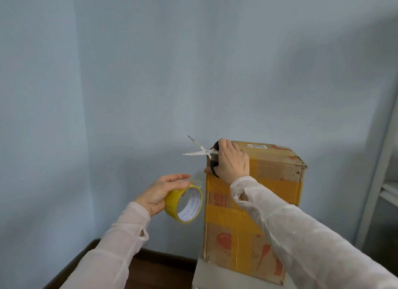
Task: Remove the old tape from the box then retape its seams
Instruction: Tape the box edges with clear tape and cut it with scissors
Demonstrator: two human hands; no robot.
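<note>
A tall brown cardboard box [277,172] with red print stands upright at right of centre. Bands of yellow tape [286,190] cross its front face. My left hand [158,192] grips a roll of yellow tape [184,204] just left of the box, and a short clear strip runs from the roll toward the box's left edge. My right hand [231,160] holds black-handled scissors [199,149] at the box's upper left corner. The blades are spread apart and point left, above the roll. A white label [256,146] sits on the box top.
The box rests on a grey surface [206,273]. A pale blue wall [150,73] fills the background, with a dark skirting board [163,256] and dark floor below. A grey shelf frame [379,170] stands at the right edge.
</note>
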